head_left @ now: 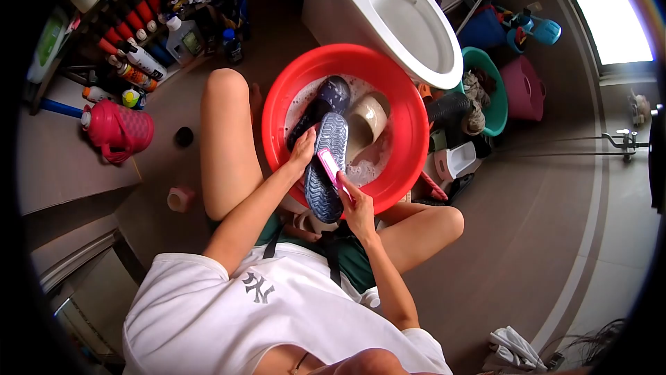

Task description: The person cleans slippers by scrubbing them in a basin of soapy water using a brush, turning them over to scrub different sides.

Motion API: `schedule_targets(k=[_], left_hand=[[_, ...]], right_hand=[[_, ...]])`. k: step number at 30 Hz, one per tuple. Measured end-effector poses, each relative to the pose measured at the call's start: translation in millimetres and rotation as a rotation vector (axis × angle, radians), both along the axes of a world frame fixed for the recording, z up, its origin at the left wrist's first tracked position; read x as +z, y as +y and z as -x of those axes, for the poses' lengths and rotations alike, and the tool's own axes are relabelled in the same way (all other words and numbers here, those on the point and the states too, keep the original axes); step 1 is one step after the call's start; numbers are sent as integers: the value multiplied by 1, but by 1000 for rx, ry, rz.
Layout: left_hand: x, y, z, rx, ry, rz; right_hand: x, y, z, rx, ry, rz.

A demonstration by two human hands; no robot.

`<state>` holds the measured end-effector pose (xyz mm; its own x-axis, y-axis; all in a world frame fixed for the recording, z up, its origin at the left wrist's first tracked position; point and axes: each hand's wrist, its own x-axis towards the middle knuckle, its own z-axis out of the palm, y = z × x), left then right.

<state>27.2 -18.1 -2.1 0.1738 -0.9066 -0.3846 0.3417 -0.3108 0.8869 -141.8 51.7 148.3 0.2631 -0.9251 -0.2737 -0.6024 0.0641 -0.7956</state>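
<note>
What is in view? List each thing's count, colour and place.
Basin: one, red, centre
Slipper: one, navy, above basin
Brush: one, pink and white, at slipper
Dark shoe: one, navy, in basin
Light shoe: one, beige, in basin
Toilet: one, white, top centre
Bottles: several, mixed colours, upper left
Jug: one, pink-red, left
Tub: one, teal, beside toilet
Bucket: one, pink, beside tub
Window: one, bright, upper right
Cloth: one, white, lower right
Shirt: one, white, bottom centre
Left hand: one, bare, on slipper
Right hand: one, bare, gripping brush
Legs: two, bare, flanking basin

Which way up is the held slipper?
Sole up. The held slipper shows its treaded underside to the camera, the pink brush over it.
</note>
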Motion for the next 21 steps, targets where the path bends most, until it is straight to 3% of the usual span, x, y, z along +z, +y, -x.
schedule_targets(k=[3, 9, 12, 17, 21], left_hand=[[27, 1, -2, 28, -106, -159], [28, 1, 1, 82, -387, -266], [33, -1, 1, 61, -309, -233], [20, 8, 11, -15, -312, -157], [51, 16, 6, 35, -162, -269]], right_hand=[[8, -18, -17, 77, 368, 43], [-46, -77, -42, 28, 434, 316], [-68, -111, -52, 41, 493, 437], [-81, -136, -71, 114, 585, 410], [-77, -124, -73, 132, 547, 370]])
